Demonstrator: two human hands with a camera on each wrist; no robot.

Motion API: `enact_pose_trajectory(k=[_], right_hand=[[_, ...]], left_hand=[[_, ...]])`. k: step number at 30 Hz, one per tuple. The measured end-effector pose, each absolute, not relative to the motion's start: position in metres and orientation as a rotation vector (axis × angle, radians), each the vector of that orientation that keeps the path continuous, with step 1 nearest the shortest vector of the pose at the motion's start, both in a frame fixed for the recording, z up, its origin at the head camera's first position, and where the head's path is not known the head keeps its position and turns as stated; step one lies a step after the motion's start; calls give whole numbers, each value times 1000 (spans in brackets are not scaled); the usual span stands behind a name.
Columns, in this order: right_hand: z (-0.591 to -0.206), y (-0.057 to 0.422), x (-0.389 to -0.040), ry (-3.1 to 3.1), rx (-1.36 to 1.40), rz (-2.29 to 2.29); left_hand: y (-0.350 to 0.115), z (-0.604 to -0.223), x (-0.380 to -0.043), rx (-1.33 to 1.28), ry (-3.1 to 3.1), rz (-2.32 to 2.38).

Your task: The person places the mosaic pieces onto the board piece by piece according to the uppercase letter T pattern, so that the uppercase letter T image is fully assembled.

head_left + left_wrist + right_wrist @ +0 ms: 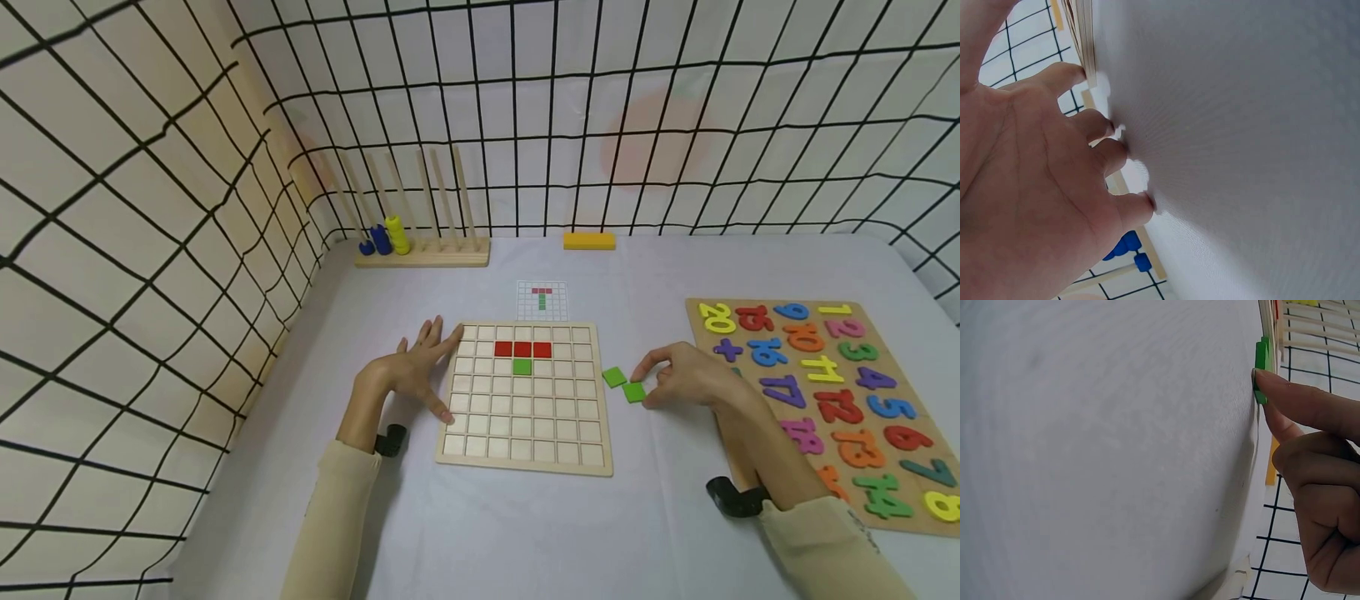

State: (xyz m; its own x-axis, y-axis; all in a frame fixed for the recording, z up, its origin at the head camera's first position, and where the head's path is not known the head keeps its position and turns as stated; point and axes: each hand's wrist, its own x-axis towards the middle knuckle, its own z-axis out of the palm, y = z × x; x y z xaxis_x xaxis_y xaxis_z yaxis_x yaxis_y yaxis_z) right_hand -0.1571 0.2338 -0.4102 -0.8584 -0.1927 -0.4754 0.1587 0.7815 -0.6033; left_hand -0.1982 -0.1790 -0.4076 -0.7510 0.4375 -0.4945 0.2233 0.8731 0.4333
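A wooden grid board (525, 469) lies on the white cloth with three red tiles (522, 349) in a row and one green tile (522, 367) under the middle one. At the board's left edge my left hand (408, 367) rests with fingers spread, thumb and index finger touching the rim. To the right of the board, my right hand (686, 377) pinches a loose green tile (634, 392) between thumb and index finger, the tile still down at the cloth. Another loose green tile (614, 377) lies beside it, close to the board. The right wrist view shows the thumb against the green edge (1261, 356).
Behind the board lies a small pattern card (542, 301) with a red and green T. A peg stand (422, 259) with blue and yellow beads and a yellow block (588, 242) stand by the black wire mesh. A number puzzle board (813, 400) lies under the right forearm's side.
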Motion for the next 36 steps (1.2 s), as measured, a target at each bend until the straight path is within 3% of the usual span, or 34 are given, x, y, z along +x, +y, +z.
enact_pose_trajectory(k=[21,36], right_hand=[[-400,231,-160,2547,-109,-934],[-394,142,-176,2451,-250,-1174]], left_hand=[[-180,-409,-199,471,2440,440],[-179,-408,-199,474,2431,458]])
